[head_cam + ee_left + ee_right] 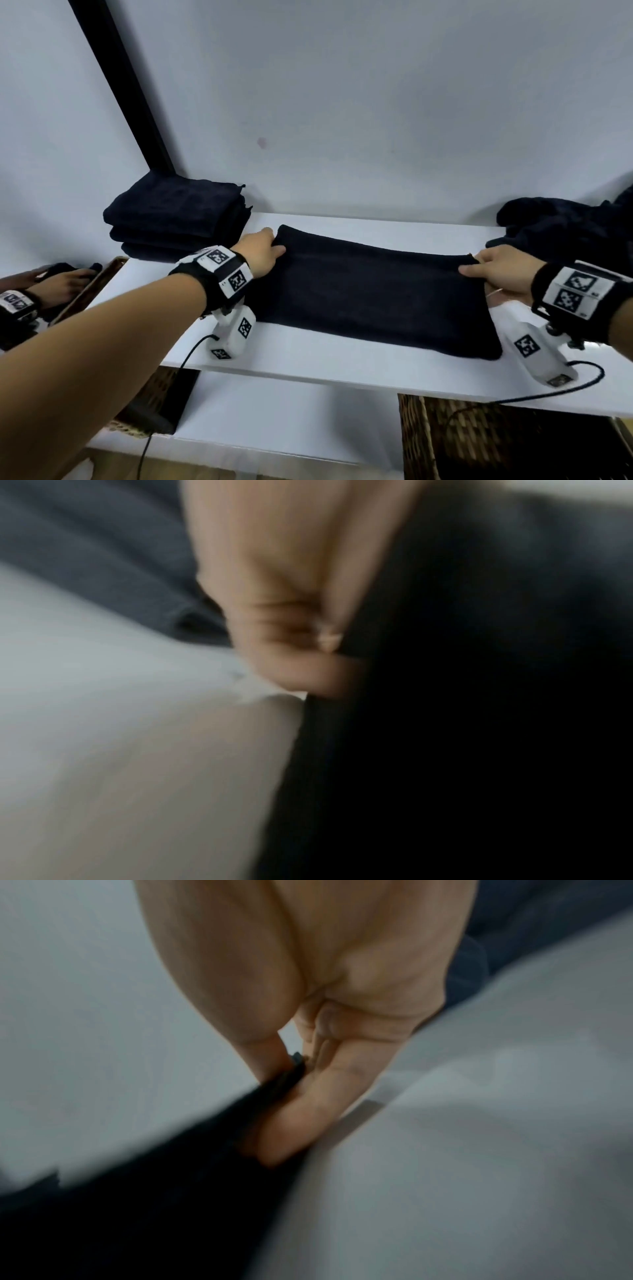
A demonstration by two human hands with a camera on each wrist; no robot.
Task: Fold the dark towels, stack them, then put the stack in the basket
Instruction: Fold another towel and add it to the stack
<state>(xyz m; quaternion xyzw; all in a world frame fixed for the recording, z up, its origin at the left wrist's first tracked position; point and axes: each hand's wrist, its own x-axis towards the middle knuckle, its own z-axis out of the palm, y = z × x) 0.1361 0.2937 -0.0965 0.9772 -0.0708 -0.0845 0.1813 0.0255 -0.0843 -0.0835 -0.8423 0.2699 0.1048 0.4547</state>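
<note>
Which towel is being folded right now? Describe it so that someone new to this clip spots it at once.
Start at the white table against the wall. The towel lies flat across its middle, with the left hand and the right hand each pinching a far corner. Unlike the folded stack at back left and the crumpled pile at right, it is one spread layer.

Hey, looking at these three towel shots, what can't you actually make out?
- Pile, head view: cut off by the right edge, so its towel count is unknown.
- Basket, head view: the shelf hides its inside.
- Left hand, left wrist view: blur and the towel hide the fingertips.
- Right hand, right wrist view: motion blur smears its grip on the towel edge.
- Stack: the layers merge in the dark.
</note>
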